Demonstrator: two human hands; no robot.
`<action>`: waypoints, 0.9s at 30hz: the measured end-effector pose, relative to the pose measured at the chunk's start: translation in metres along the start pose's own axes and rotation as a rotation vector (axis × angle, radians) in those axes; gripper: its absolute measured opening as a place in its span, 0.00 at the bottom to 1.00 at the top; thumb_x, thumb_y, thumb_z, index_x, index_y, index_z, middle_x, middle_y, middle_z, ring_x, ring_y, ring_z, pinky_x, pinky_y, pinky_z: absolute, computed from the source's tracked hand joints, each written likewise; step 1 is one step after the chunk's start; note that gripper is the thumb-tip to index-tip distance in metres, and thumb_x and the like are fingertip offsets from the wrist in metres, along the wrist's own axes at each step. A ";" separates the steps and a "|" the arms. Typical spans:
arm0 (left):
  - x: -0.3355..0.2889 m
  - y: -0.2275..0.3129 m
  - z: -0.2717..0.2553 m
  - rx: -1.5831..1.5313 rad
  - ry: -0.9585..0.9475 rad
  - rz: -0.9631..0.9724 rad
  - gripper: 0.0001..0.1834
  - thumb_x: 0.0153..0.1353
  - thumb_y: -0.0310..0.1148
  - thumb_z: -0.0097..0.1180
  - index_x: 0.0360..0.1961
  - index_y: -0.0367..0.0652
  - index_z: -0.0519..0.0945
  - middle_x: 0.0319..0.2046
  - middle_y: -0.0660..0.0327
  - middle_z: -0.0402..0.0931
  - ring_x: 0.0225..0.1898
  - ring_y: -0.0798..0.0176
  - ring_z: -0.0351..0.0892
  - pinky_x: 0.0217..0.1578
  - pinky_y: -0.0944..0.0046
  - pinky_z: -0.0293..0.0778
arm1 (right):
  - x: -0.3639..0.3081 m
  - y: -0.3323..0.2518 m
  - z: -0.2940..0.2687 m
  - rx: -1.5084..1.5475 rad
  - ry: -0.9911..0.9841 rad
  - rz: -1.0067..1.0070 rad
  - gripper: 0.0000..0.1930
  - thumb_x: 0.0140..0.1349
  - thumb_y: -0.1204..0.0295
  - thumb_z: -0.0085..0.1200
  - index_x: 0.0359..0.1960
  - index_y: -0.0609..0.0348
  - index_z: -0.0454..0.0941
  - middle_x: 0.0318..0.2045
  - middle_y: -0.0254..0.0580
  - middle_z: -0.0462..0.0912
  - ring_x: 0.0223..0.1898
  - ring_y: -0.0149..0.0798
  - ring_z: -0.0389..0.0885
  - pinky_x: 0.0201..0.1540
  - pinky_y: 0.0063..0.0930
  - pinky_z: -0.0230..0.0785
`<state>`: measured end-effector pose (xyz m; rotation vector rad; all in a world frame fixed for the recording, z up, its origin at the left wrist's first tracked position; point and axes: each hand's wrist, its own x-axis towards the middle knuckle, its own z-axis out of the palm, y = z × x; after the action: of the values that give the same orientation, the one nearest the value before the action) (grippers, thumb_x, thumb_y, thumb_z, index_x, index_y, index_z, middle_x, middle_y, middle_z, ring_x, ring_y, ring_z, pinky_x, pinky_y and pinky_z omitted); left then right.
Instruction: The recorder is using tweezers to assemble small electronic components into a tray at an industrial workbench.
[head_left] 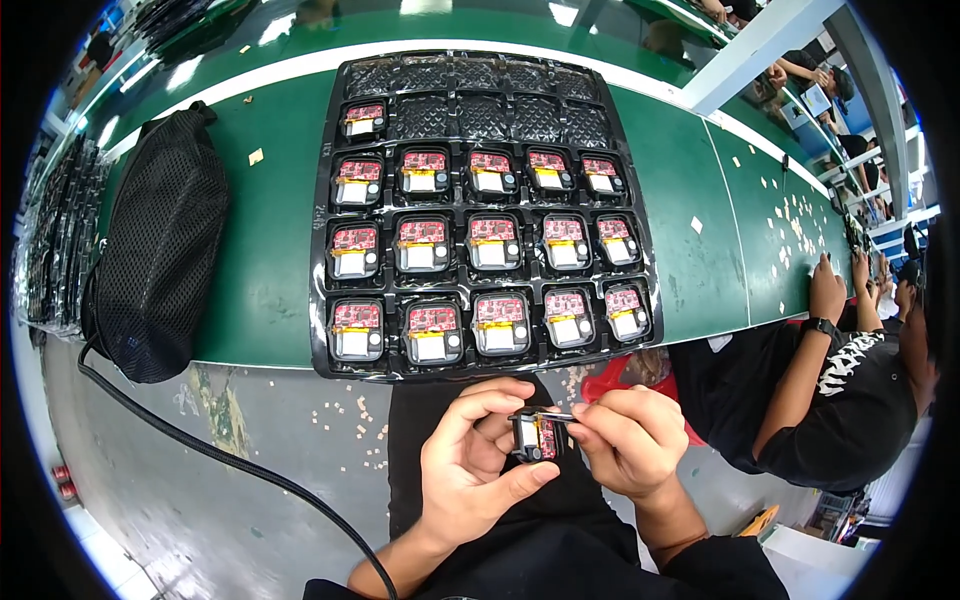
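Note:
Over my lap, my left hand (475, 455) grips a small black square device housing (522, 447) by its edges, fingers above and thumb below. A red circuit board and a white block show inside the tilted housing. My right hand (635, 435) pinches a pair of thin metal tweezers (562, 416), their tips at the housing's upper edge. Just beyond my hands lies a black plastic tray (480, 372) on the green bench. Rows of similar housings with red boards (500, 322) fill its nearer pockets. One more housing (364, 121) sits farther back at the left.
A black mesh bag (165, 240) lies left of the tray, a thick black cable (235, 462) running from it toward me. Stacked dark trays (62, 240) stand far left. Small pale scraps (800, 225) litter the bench at right. A co-worker in black (850, 400) sits to my right.

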<state>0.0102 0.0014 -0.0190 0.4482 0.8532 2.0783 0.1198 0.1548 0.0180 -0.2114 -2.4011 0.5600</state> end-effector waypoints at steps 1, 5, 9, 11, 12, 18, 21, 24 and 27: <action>0.000 0.000 0.000 0.002 -0.003 0.002 0.32 0.54 0.14 0.71 0.59 0.35 0.70 0.63 0.49 0.64 0.63 0.56 0.73 0.62 0.54 0.76 | 0.000 0.000 0.000 -0.007 -0.005 -0.009 0.13 0.49 0.73 0.75 0.35 0.59 0.86 0.27 0.36 0.81 0.20 0.34 0.76 0.21 0.26 0.66; 0.000 0.000 -0.001 -0.003 -0.009 0.004 0.32 0.54 0.14 0.71 0.59 0.35 0.70 0.63 0.49 0.64 0.63 0.56 0.74 0.63 0.54 0.76 | -0.001 0.000 0.000 -0.013 -0.001 -0.014 0.12 0.49 0.73 0.75 0.35 0.60 0.86 0.27 0.36 0.81 0.20 0.33 0.76 0.20 0.26 0.66; 0.000 0.000 -0.001 0.008 0.003 -0.007 0.32 0.54 0.14 0.71 0.59 0.35 0.70 0.63 0.49 0.64 0.63 0.55 0.75 0.63 0.53 0.76 | 0.000 0.001 0.001 0.006 0.006 -0.001 0.12 0.50 0.73 0.75 0.34 0.60 0.86 0.27 0.37 0.81 0.20 0.34 0.77 0.20 0.26 0.67; 0.000 0.000 -0.001 0.011 -0.003 0.005 0.32 0.54 0.14 0.71 0.59 0.35 0.70 0.63 0.49 0.64 0.63 0.55 0.75 0.63 0.53 0.76 | 0.000 0.001 0.001 0.010 0.013 -0.002 0.12 0.50 0.72 0.75 0.34 0.61 0.86 0.27 0.37 0.81 0.20 0.34 0.78 0.20 0.26 0.67; 0.000 0.000 -0.001 0.011 -0.002 0.005 0.32 0.54 0.14 0.71 0.59 0.35 0.70 0.63 0.49 0.64 0.63 0.55 0.75 0.63 0.53 0.76 | -0.001 0.001 0.001 0.014 0.011 0.005 0.12 0.50 0.72 0.75 0.34 0.61 0.86 0.27 0.38 0.81 0.20 0.35 0.78 0.20 0.26 0.68; -0.001 0.001 0.000 0.015 0.002 -0.009 0.32 0.54 0.14 0.71 0.60 0.35 0.70 0.63 0.49 0.64 0.62 0.56 0.74 0.63 0.54 0.76 | -0.003 -0.001 0.001 0.016 0.003 0.038 0.11 0.50 0.73 0.75 0.34 0.61 0.86 0.27 0.39 0.81 0.20 0.35 0.78 0.20 0.26 0.69; 0.000 0.001 0.001 0.019 0.011 0.001 0.32 0.55 0.14 0.70 0.60 0.34 0.70 0.63 0.49 0.64 0.62 0.56 0.75 0.62 0.54 0.76 | -0.006 -0.003 0.004 0.020 0.020 0.071 0.11 0.51 0.74 0.74 0.34 0.61 0.86 0.27 0.39 0.82 0.20 0.36 0.79 0.21 0.27 0.70; -0.001 0.002 0.002 0.028 0.017 -0.001 0.32 0.55 0.14 0.70 0.60 0.34 0.70 0.63 0.48 0.64 0.62 0.56 0.75 0.61 0.54 0.77 | -0.007 -0.006 0.007 0.029 0.050 0.101 0.10 0.52 0.75 0.73 0.34 0.62 0.86 0.27 0.39 0.82 0.21 0.36 0.80 0.21 0.27 0.71; 0.000 0.001 0.002 0.068 0.023 0.005 0.32 0.55 0.13 0.70 0.60 0.32 0.70 0.63 0.48 0.64 0.61 0.55 0.75 0.60 0.55 0.79 | -0.009 -0.009 0.008 0.029 0.061 0.138 0.09 0.53 0.76 0.73 0.34 0.62 0.86 0.28 0.40 0.82 0.22 0.37 0.81 0.21 0.27 0.72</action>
<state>0.0110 0.0016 -0.0166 0.4639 0.9399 2.0672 0.1217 0.1412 0.0114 -0.3785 -2.3306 0.6413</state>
